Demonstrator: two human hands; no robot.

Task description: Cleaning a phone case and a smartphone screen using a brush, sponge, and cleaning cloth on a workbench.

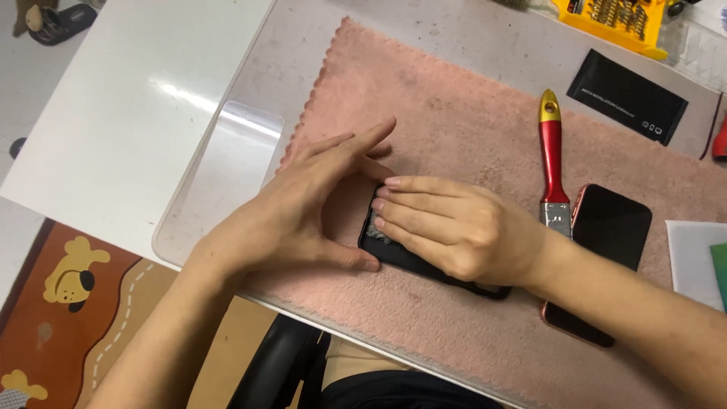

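Observation:
A black phone (405,257) lies flat on a pink cloth (454,121) near the table's front edge. My right hand (454,227) rests palm down on top of it, fingers together, pressing a small grey cloth (376,227) against its left end. My left hand (310,204) steadies the phone's left end, thumb at the near corner and fingers spread past the far corner. Most of the phone is hidden under my right hand.
A second phone with a pinkish rim (602,257) lies right of my wrist, beside a red-handled brush (553,159). A black sachet (636,97) and a yellow tool case (617,23) sit at the back. A clear plastic sheet (227,174) lies left; white card (693,257) right.

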